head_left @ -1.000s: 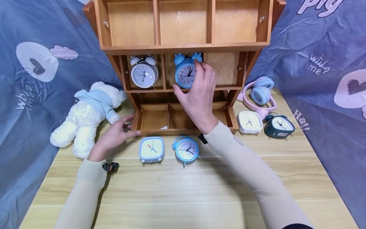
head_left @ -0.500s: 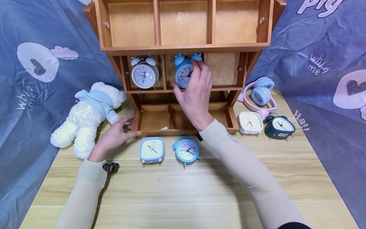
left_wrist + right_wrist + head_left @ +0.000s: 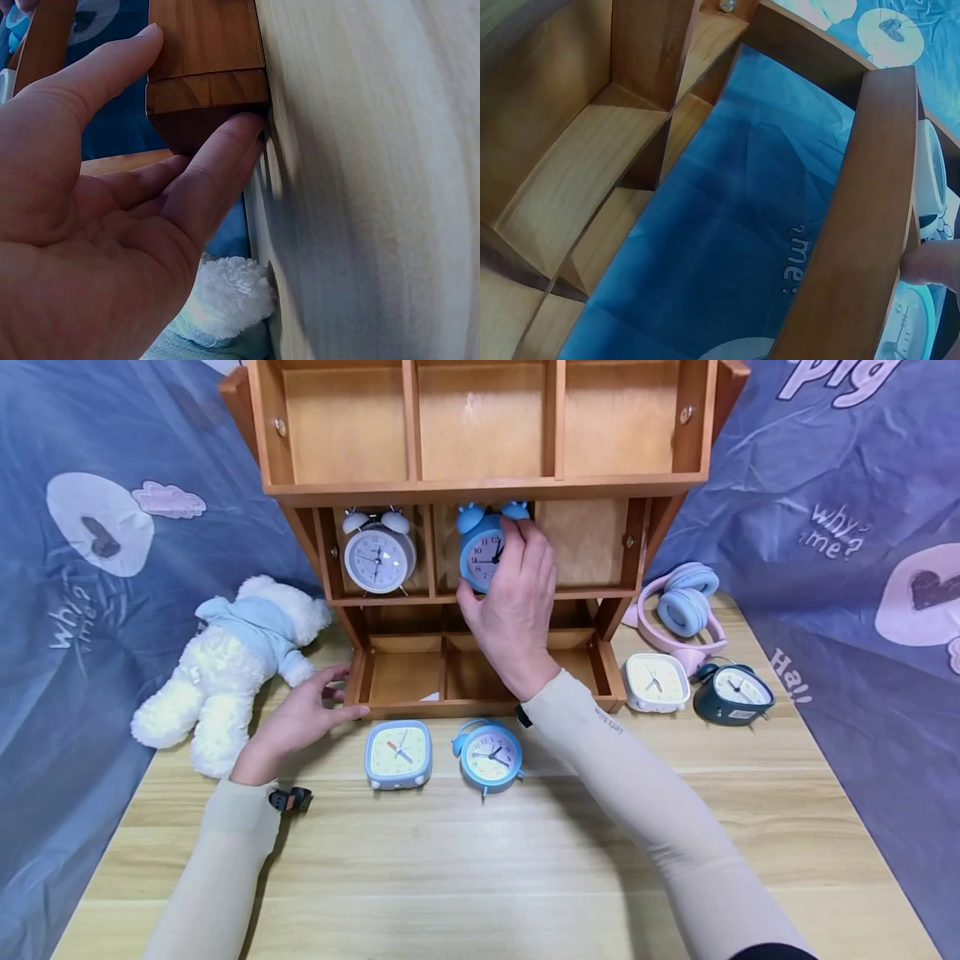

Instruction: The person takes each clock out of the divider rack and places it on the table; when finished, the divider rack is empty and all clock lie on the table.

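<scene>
A blue twin-bell alarm clock (image 3: 480,553) stands upright in the middle compartment of the shelf's middle tier. My right hand (image 3: 519,602) holds it from the right, covering part of its dial; the thumb is at its lower left. Part of that clock (image 3: 909,322) shows by a fingertip in the right wrist view. My left hand (image 3: 303,714) holds the lower left front corner of the wooden shelf (image 3: 480,704), thumb at the front and fingers along the side. In the left wrist view, fingers (image 3: 217,169) touch the wooden corner (image 3: 210,90).
A white twin-bell clock (image 3: 378,558) occupies the left middle compartment. On the table stand a blue square clock (image 3: 398,754), another blue round clock (image 3: 491,755), a white square clock (image 3: 657,682) and a dark green clock (image 3: 735,693). Headphones (image 3: 684,610) lie right; a teddy bear (image 3: 240,652) lies left.
My right hand has shifted slightly left over the blue alarm clock, covering more of its dial, then stayed almost still. The left hand has kept its place at the shelf corner.
</scene>
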Motion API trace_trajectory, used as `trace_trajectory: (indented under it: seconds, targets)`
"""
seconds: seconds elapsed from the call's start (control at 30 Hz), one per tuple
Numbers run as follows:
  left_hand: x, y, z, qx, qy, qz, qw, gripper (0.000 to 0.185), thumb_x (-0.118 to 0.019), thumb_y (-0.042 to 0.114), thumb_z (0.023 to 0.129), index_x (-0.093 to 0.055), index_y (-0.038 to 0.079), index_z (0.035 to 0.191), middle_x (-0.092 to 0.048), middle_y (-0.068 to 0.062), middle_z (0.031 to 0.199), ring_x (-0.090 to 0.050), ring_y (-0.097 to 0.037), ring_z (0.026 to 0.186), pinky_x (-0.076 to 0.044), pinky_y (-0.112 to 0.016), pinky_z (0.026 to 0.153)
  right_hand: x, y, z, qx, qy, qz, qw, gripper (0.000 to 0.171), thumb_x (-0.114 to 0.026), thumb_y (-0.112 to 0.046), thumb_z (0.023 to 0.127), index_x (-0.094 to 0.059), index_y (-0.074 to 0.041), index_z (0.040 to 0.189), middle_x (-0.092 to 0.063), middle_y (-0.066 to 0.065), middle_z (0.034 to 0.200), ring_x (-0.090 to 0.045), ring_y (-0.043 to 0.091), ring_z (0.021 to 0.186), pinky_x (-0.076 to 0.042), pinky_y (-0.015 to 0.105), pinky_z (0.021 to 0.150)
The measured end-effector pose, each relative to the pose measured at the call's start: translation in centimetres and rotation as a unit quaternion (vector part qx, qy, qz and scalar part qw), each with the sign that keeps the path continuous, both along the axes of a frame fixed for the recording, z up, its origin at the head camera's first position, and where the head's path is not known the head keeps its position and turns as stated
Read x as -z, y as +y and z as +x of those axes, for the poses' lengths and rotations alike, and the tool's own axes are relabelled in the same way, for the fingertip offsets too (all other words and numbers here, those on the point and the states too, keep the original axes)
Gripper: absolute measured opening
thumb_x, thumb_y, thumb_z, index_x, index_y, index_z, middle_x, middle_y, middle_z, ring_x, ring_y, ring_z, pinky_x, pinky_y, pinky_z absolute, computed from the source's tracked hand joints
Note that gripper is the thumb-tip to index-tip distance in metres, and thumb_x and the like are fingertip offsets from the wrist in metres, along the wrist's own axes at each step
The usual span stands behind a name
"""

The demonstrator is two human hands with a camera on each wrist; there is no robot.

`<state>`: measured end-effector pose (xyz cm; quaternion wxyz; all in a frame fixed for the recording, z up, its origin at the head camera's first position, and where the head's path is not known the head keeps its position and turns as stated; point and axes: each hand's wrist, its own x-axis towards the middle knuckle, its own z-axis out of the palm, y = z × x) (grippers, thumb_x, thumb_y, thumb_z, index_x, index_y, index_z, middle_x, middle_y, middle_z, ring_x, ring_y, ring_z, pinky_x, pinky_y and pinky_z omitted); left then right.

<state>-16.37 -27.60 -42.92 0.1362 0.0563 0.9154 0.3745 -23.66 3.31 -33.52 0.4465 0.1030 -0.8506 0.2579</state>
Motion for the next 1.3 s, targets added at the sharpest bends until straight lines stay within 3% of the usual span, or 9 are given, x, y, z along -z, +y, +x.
trace_trajectory:
  seconds: [0.67, 1.3]
  targets:
    - [0.4, -0.1, -0.2, 0.001, 0.009, 0.002, 1.0000, 0.093, -0.074, 0.049, 0.092, -0.028, 0.005, 0.160, -0.049, -0.024, 0.151, -0.056, -0.042, 0.133, -0.050, -0.055, 0.106, -1.1, 0.8, 0.5, -0.031, 0.006, 0.010, 0.999, 0.078, -0.083, -0.034, 0.081, -0.049, 0.000, 0.142, -0.048, 0.018, 0.138, -0.047, 0.032, 0.123, -0.042, 0.041, 0.108]
    - [0.2, 0.0, 0.0, -0.001, 0.003, -0.004, 1.0000, 0.096, -0.074, 0.052, 0.091, -0.027, 0.006, 0.161, -0.048, -0.024, 0.152, -0.054, -0.042, 0.134, -0.052, -0.054, 0.104, -1.7, 1.4, 2.2, -0.062, 0.015, 0.023, 0.998, 0.077, -0.080, -0.038, 0.083, -0.050, 0.003, 0.141, -0.050, 0.020, 0.137, -0.047, 0.033, 0.124, -0.040, 0.042, 0.109]
